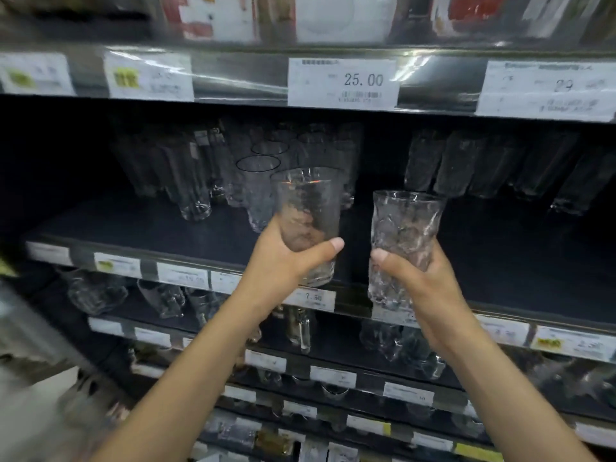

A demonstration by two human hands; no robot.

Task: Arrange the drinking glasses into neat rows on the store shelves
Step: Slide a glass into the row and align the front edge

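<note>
- left hand (pixel 283 258) fingers wrapped around a clear glass (pixel 308 221); right hand (pixel 423 278) fingers gripping a textured glass (pixel 403 241), both upright before the shelf edge (pixel 166 265).
- dark shelf (pixel 500 261) bare behind them.
- farther back, rows of glasses (pixel 253 181) stand, blurred.

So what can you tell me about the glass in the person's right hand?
The bumpy glass is a tall clear tumbler with a dimpled, faceted wall, and it looks empty. It is held almost upright, rim up and tilted slightly. The right hand wraps its lower half, thumb across the front and fingers behind. It hangs in the air in front of the dark shelf, touching only that hand, beside the glass in the left hand.
</note>
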